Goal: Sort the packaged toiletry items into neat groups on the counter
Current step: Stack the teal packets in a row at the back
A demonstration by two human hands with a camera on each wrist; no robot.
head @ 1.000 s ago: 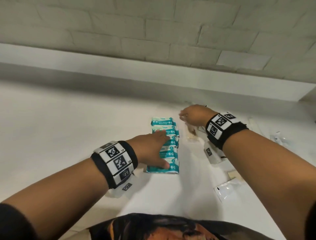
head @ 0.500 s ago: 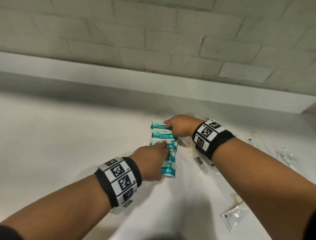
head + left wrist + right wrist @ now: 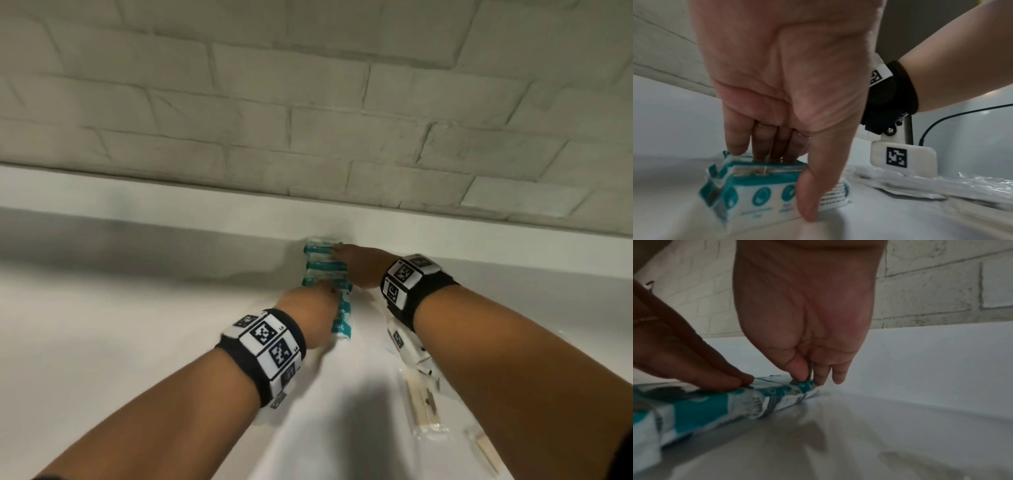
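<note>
A row of teal-and-white packets (image 3: 320, 265) lies on the white counter (image 3: 137, 325), its far end close to the back upstand. My left hand (image 3: 310, 313) is at the row's near end. In the left wrist view its straight fingers press on top of the packets (image 3: 760, 198) and the thumb leans on the nearest packet's face. My right hand (image 3: 356, 269) is at the far end. In the right wrist view its thumb and fingertips (image 3: 818, 381) pinch the last packet (image 3: 797, 386), while the left fingers (image 3: 725, 382) lie on the row.
Clear-wrapped items (image 3: 407, 353) and wrapped wooden sticks (image 3: 423, 407) lie on the counter under my right forearm. The white upstand (image 3: 171, 202) and a brick wall (image 3: 308, 102) close off the back. Bare counter stretches to the left.
Both hands have pushed the row of teal packets away from me toward the back upstand. The right hand went from beside the row to its far end, and the row is more bunched.
</note>
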